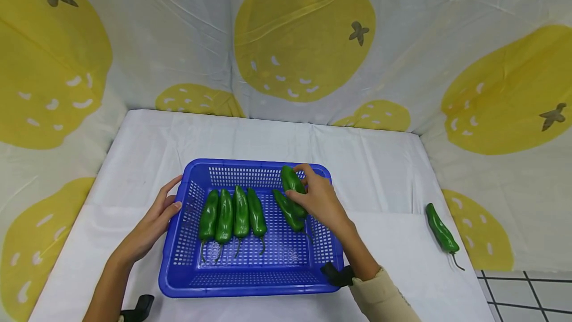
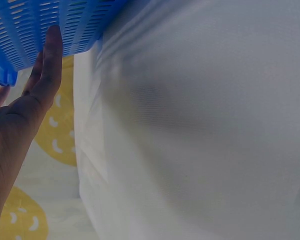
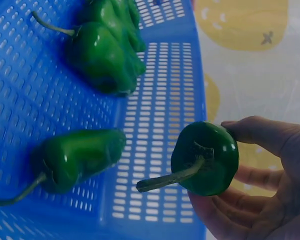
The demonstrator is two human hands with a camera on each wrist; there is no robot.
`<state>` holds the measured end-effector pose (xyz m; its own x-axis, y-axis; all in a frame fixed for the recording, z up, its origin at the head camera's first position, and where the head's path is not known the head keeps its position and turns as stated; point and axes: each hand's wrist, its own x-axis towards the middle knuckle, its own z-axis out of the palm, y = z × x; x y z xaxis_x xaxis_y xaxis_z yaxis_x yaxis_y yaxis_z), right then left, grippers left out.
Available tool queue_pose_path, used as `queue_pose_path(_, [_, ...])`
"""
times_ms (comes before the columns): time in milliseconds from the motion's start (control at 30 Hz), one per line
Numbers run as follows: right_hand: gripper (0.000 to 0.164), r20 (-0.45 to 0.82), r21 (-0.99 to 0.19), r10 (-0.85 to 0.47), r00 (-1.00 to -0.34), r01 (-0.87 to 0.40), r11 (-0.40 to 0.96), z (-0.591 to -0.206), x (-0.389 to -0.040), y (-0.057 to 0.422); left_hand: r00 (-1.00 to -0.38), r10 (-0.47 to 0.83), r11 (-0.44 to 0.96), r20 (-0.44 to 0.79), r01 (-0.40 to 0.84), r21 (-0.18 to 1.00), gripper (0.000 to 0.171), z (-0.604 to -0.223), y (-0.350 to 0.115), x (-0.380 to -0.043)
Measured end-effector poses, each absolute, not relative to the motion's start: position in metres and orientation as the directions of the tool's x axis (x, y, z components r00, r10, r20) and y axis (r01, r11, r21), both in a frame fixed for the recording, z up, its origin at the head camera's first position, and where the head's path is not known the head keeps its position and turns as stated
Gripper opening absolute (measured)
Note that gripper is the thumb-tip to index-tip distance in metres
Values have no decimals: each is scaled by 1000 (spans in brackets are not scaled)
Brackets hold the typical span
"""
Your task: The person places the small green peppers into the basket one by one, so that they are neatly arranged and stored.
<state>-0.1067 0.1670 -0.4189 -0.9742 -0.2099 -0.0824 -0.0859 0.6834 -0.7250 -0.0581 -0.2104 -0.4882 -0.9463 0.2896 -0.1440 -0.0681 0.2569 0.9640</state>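
Observation:
My right hand (image 1: pixel 319 198) holds a green pepper (image 1: pixel 291 179) between thumb and fingers above the right part of a blue plastic basket (image 1: pixel 250 292). In the right wrist view the held pepper (image 3: pixel 210 155) shows its stem end. Beneath it another green pepper (image 1: pixel 286 210) lies on the basket floor, partly covered by the held one. Several green peppers (image 1: pixel 241 212) lie side by side in a row in the basket's left half, stems toward the near side. With fingers extended, my left hand (image 1: pixel 154 220) touches the basket's left side; the left wrist view shows a finger (image 2: pixel 52 55) against its slotted outer wall.
One green pepper (image 1: pixel 441 230) lies outside the basket, at the right edge of the white cloth-covered table (image 1: pixel 380 242). A hanging cloth (image 1: pixel 402 4) with yellow fruit prints surrounds the table's back and sides. Floor tiles (image 1: pixel 518 292) show at the lower right.

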Motion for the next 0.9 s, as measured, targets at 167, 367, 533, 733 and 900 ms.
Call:
queue_pose_path(167, [55,-114,-718,-226,-967,-77,692,-421,-108,158,-945,290,252,-147,-73,965,62,-489,-211,-58])
queue_pose_path(367, [54,-145,-691,-258,-955,-88,717,-427,-107,148,-945,294,249,-143,-68,966,62,-489,-211,-58])
queue_pose_path(533, [54,-175,-660,-288,-941,-105,744,-435,-108,140,-945,294,251,-141,-66,966,62,-489,-212,-59])
queue_pose_path(733, [53,-227,-635,-318,-921,-107,765,-442,-111,129,-944,297,247,-146,-72,966,62,-489,-211,-59])
queue_pose_path(900, [51,-257,-637,-362,-896,-125,761,-448,-112,119,-944,295,250,-150,-75,965,62,-489,-211,-59])
